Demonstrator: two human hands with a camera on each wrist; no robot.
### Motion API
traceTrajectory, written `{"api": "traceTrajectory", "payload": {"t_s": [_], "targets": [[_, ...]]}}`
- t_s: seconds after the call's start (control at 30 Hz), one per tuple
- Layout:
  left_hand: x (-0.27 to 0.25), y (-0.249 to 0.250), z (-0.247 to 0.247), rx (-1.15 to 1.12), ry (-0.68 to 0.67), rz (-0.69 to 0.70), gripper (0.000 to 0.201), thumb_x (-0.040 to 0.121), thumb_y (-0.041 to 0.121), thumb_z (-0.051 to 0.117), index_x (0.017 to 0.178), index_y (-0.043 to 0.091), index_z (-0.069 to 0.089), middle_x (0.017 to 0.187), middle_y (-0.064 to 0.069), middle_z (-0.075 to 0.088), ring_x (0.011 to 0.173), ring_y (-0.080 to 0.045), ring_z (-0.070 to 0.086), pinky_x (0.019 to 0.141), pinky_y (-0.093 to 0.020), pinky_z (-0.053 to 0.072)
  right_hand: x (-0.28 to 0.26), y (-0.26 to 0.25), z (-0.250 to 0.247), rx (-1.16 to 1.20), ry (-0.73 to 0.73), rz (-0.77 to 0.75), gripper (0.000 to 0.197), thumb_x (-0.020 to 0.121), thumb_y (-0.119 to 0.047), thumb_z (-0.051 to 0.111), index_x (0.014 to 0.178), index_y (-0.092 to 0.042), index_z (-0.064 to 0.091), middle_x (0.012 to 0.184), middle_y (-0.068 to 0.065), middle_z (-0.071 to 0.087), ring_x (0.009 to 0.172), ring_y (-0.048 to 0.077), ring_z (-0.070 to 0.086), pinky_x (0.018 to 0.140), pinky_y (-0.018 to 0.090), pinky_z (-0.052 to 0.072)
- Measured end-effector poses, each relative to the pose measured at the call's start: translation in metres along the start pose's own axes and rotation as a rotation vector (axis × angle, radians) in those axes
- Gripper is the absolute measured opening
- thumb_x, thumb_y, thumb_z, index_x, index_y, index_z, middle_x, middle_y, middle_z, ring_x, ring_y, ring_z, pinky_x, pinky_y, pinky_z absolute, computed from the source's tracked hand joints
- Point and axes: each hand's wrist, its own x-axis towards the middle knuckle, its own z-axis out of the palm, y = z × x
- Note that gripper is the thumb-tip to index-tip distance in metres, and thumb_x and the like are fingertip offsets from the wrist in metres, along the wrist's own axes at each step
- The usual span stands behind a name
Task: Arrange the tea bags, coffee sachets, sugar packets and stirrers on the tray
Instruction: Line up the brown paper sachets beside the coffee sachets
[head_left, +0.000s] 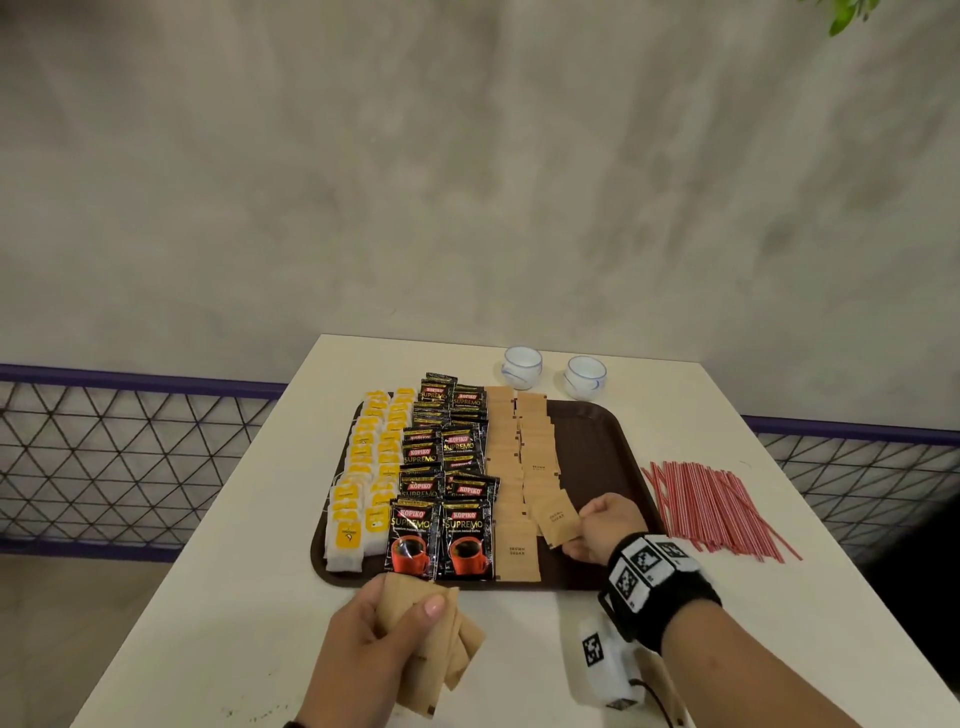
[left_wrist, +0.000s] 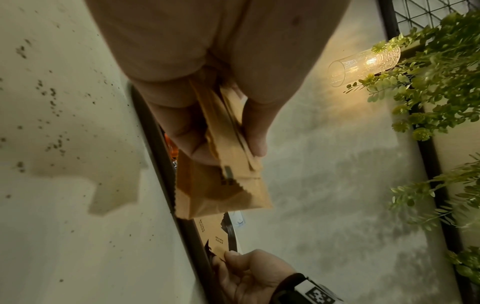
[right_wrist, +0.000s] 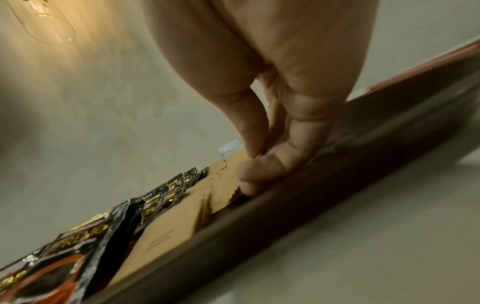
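A brown tray lies on the white table. It holds rows of yellow-tagged tea bags, black coffee sachets and brown sugar packets. My left hand grips a small stack of brown sugar packets just in front of the tray's near edge; the left wrist view shows the stack pinched between thumb and fingers. My right hand pinches one sugar packet at the near end of the right sugar row, over the tray. Red stirrers lie on the table to the right of the tray.
Two white cups stand behind the tray. The tray's right part is bare brown surface. A white tracker device rests on the table near my right forearm. A dark railing runs behind the table.
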Motion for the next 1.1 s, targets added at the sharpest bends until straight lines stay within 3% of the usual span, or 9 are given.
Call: {"api": "traceTrajectory", "payload": {"t_s": [0.2,0.33,0.53,0.67,0.73,0.8,0.9,0.97,1.1], "targets": [[0.003,-0.003,-0.005,-0.014,0.025,0.002,0.013,0.078,0.024,0.073,0.089,0.02,0.068,0.081,-0.004,0.072,0.083,-0.022,0.065,0.069,-0.03,0.048,-0.003,0.0,0.021,-0.104,0.034,-0.043,0.02,0.072,0.001,0.069,0.08,-0.012,0.056,0.086,0.015,0.069,0.085,0.033,0.069,0.076,0.044,0.059],[0.005,-0.002,-0.002,-0.019,0.017,0.006,0.013,0.078,0.025,0.072,0.089,0.019,0.068,0.082,-0.004,0.072,0.084,-0.022,0.064,0.07,-0.03,0.047,-0.013,0.002,0.022,-0.226,0.071,-0.134,0.006,0.08,-0.009,0.055,0.08,-0.015,0.054,0.091,0.013,0.071,0.087,0.032,0.069,0.078,0.042,0.059],[0.004,0.001,0.001,-0.028,0.0,0.004,0.012,0.081,0.024,0.07,0.09,0.018,0.066,0.083,-0.004,0.07,0.083,-0.021,0.062,0.065,-0.026,0.044,-0.029,-0.004,0.01,-0.383,0.023,-0.104,0.017,0.084,-0.011,0.056,0.101,-0.011,0.059,0.102,0.006,0.067,0.095,0.023,0.063,0.076,0.029,0.05],[0.004,0.004,0.005,-0.046,-0.025,0.011,0.012,0.081,0.023,0.07,0.092,0.018,0.067,0.085,-0.003,0.071,0.085,-0.018,0.063,0.067,-0.025,0.046,-0.048,-0.014,-0.005,-0.293,0.014,-0.2,0.01,0.086,-0.013,0.058,0.096,-0.014,0.057,0.1,0.004,0.06,0.086,0.018,0.055,0.077,0.03,0.048],[0.005,0.006,0.008,-0.073,-0.048,0.007,0.014,0.08,0.025,0.073,0.091,0.018,0.068,0.084,-0.003,0.073,0.087,-0.02,0.065,0.07,-0.027,0.047,-0.068,-0.017,-0.013,-0.168,-0.143,-0.294,0.009,0.086,-0.02,0.064,0.092,-0.017,0.058,0.097,0.005,0.063,0.079,0.016,0.058,0.073,0.031,0.053],[0.006,0.006,0.011,-0.107,-0.094,0.0,0.029,0.07,0.037,0.075,0.091,0.017,0.069,0.085,-0.003,0.074,0.086,-0.022,0.066,0.073,-0.03,0.05,-0.096,-0.015,-0.02,-0.04,-0.464,-0.36,0.017,0.084,-0.026,0.07,0.097,-0.02,0.061,0.095,0.004,0.065,0.077,0.017,0.063,0.067,0.029,0.054],[0.004,0.008,0.017,-0.168,-0.155,-0.018,0.047,0.056,0.038,0.077,0.093,0.01,0.069,0.086,-0.011,0.074,0.084,-0.029,0.069,0.077,-0.041,0.054,-0.135,-0.003,-0.025,0.043,-0.836,-0.369,0.034,0.08,-0.017,0.076,0.11,-0.016,0.061,0.104,0.004,0.068,0.081,0.017,0.067,0.072,0.031,0.057],[0.001,0.01,0.02,-0.256,-0.19,-0.045,0.043,0.064,0.024,0.079,0.097,0.0,0.065,0.084,-0.02,0.073,0.075,-0.03,0.069,0.068,-0.038,0.055,-0.146,0.007,-0.023,0.042,-0.852,-0.407,0.037,0.078,-0.004,0.075,0.111,-0.013,0.061,0.106,0.009,0.071,0.076,0.017,0.067,0.073,0.035,0.059],[-0.006,0.018,0.025,-0.326,-0.233,-0.091,0.019,0.081,0.004,0.065,0.099,-0.003,0.062,0.075,-0.02,0.071,0.06,-0.023,0.068,0.052,-0.027,0.054,-0.148,0.017,-0.02,0.079,-0.723,-0.435,0.031,0.074,0.003,0.071,0.102,-0.009,0.064,0.089,0.017,0.073,0.073,0.024,0.066,0.073,0.043,0.057]]}}
